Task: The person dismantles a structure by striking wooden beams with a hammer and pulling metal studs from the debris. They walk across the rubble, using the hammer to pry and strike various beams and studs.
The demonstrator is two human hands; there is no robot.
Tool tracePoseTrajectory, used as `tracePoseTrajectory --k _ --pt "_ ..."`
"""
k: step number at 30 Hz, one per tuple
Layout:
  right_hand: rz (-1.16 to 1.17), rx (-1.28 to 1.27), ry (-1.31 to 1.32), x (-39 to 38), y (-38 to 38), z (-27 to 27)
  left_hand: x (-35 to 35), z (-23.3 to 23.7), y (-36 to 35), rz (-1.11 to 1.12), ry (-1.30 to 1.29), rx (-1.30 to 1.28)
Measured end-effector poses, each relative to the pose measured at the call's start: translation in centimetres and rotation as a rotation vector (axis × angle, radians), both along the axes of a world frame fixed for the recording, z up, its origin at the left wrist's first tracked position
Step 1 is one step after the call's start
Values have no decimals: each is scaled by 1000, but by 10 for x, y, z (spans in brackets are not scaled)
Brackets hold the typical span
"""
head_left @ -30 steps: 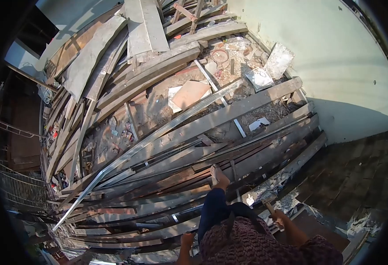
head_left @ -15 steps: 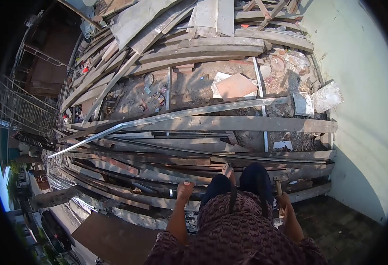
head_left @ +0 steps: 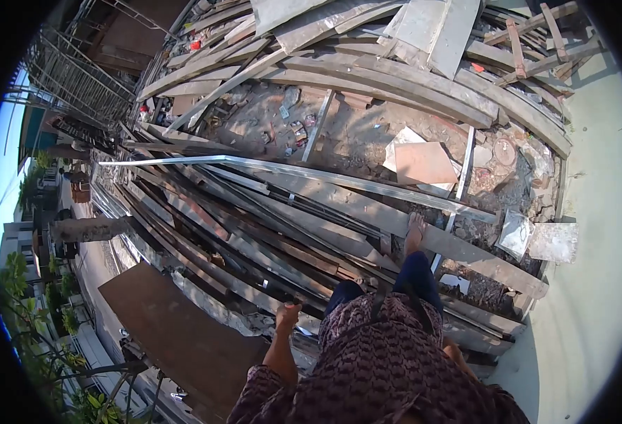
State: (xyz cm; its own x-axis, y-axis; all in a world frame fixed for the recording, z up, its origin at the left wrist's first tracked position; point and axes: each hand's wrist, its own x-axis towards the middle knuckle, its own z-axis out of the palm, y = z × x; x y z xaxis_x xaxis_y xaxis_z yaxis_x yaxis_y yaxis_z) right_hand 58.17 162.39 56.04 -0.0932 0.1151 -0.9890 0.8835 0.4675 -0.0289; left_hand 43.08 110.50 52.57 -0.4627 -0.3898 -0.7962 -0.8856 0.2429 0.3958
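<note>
My left hand (head_left: 287, 316) is held out in front of my body, above the long boards, with its fingers curled closed. Something small and dark shows at its top, too small to name. On the right, only a bit of my forearm (head_left: 456, 357) shows beside my patterned top; the hand itself is hidden behind my body. The hammer seen earlier on that side is out of sight. One bare foot (head_left: 416, 230) is planted on a wide wooden plank (head_left: 367, 208). A long metal channel (head_left: 339, 180) lies across the planks ahead.
Stacked wooden beams (head_left: 396, 88) and grey sheets (head_left: 434, 32) lie at the back. Square tiles (head_left: 424, 162) rest on rubble between metal bars. A pale wall (head_left: 601, 212) bounds the right. A brown sheet (head_left: 176, 339) lies at lower left, above a street.
One foot has stepped forward onto the wide plank, and the view has turned. My right hand with its wooden-handled hammer has dropped out of sight. My left hand stays closed.
</note>
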Motion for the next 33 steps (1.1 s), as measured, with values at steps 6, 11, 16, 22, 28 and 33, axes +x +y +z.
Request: tracePoseTrajectory --k 6,11,16,22,28,33 --pt "62 156 34 -93 170 -114 -50 19 123 -79 -162 -107" --pt "-270 255 484 -219 262 -136 -119 46 205 -300 212 -85" --pt "-367 210 540 -340 252 -65 -151 58 228 -226 382 -38" --pt "-54 20 473 -381 239 -79 -99 34 213 17 176 -149" --pt "367 -96 182 -398 178 -56 9 -11 198 370 -100 -31" --pt "561 -52 139 -424 145 -46 0 -21 192 490 -133 29"
